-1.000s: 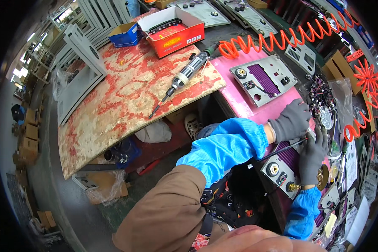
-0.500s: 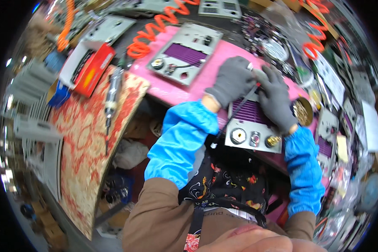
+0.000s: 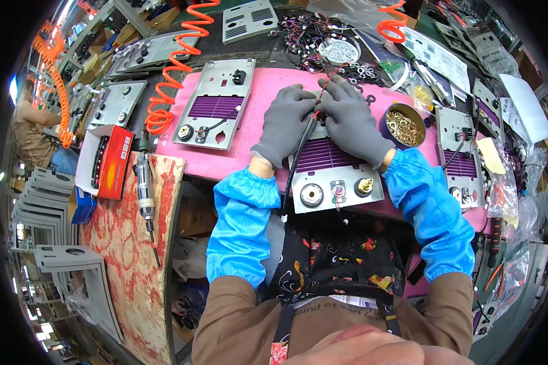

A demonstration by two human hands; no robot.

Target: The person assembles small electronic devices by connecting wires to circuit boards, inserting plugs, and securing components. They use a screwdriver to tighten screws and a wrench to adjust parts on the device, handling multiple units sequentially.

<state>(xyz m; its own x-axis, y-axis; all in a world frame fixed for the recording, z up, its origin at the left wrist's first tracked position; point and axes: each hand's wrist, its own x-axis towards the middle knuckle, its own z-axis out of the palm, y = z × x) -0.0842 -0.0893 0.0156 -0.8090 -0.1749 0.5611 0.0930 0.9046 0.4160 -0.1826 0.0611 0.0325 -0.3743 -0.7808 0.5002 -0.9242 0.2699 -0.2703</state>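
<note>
In grey gloves, my left hand (image 3: 286,126) and my right hand (image 3: 352,125) meet over a light grey metal panel (image 3: 319,204) with a purple slotted section (image 3: 324,155). Both hands have their fingers closed on a wire cable (image 3: 299,151). Its black-sleeved part hangs past the panel's left side to a white end near the table edge, while red and dark wires emerge above the fingertips. Along the panel's near edge sit a round silver fitting (image 3: 312,195), a small socket part (image 3: 338,191) and a brass fitting (image 3: 364,187). The gloves hide the panel's far part.
Left lies a second panel (image 3: 216,106) on the pink mat (image 3: 259,91); farther left are an electric screwdriver (image 3: 145,191) and a red box (image 3: 117,163). A bowl of brass nuts (image 3: 403,126) stands right, before loose wires (image 3: 304,36). Orange coiled hoses (image 3: 179,67) hang overhead. A person (image 3: 39,128) sits far left.
The view has turned, so the bench appears rotated. My fingers have shifted along the cable, and red and dark wires now show beyond them. Both hands stay close together over the panel.
</note>
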